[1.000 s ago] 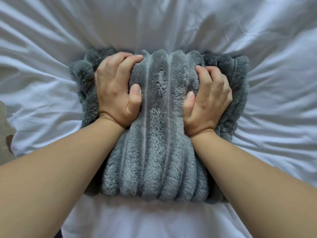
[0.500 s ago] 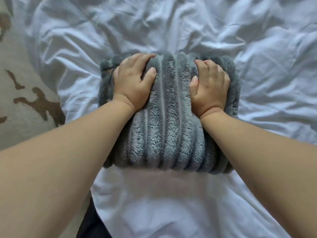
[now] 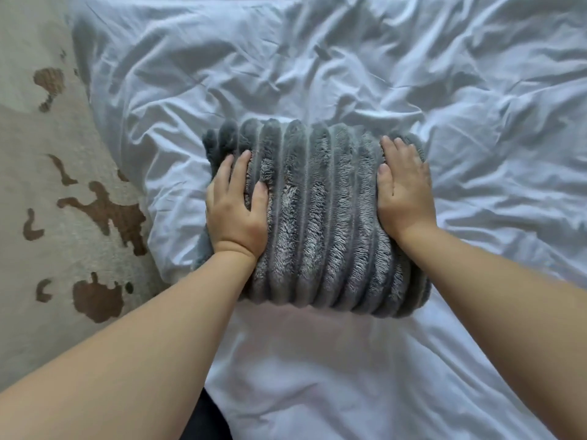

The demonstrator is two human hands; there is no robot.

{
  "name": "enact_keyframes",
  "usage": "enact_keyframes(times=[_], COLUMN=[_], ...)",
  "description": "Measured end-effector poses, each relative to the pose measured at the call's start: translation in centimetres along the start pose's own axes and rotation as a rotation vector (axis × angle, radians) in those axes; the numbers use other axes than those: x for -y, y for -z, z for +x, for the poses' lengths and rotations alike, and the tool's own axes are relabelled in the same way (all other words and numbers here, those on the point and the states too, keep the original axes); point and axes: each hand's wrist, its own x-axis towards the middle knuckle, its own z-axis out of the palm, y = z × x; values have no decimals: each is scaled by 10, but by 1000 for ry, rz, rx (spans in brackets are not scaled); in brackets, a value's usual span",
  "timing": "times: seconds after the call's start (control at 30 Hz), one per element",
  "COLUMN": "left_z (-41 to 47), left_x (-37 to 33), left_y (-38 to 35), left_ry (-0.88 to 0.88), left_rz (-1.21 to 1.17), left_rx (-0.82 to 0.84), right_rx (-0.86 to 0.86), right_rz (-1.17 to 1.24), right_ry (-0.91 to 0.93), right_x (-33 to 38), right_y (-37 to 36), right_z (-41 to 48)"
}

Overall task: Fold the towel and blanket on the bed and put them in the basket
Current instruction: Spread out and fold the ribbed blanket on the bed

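Note:
A grey ribbed fleece blanket (image 3: 317,217), folded into a thick block, lies on the white bed sheet (image 3: 349,74). My left hand (image 3: 235,211) lies flat on the blanket's left side with straight fingers pointing away from me. My right hand (image 3: 405,192) presses flat against the blanket's right side, fingers straight too. Neither hand curls round the fabric. No towel and no basket are in view.
The crumpled white sheet covers the bed all around the blanket. To the left the bed ends and a beige rug (image 3: 47,201) with brown blotches covers the floor. A dark patch (image 3: 206,420) shows below the bed's near edge.
Both hands have let go of the bunched blanket and now lie flat on its sides. The view has drawn back and shifted, so the rug shows on the left.

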Motion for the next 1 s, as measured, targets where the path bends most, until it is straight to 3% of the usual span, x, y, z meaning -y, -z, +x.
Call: enact_keyframes(times=[0.17, 0.27, 0.5, 0.87, 1.0], left_z=[8, 14, 38, 35, 32], left_x=[29, 42, 71, 64, 48], left_y=[-31, -53, -109, -96, -70], left_ry=[-43, -80, -105, -115, -70], left_rz=[56, 121, 221, 163, 151], left_rx=[-65, -104, -163, -179, -80], right_rx=[-241, -293, -288, -302, -130], right_rz=[26, 14, 47, 74, 68], right_ry=[28, 67, 131, 129, 83], right_x=[-4, -19, -62, -51, -43], right_y=[-42, -70, -130, -110, -76], right_z=[-1, 13, 64, 57, 51])
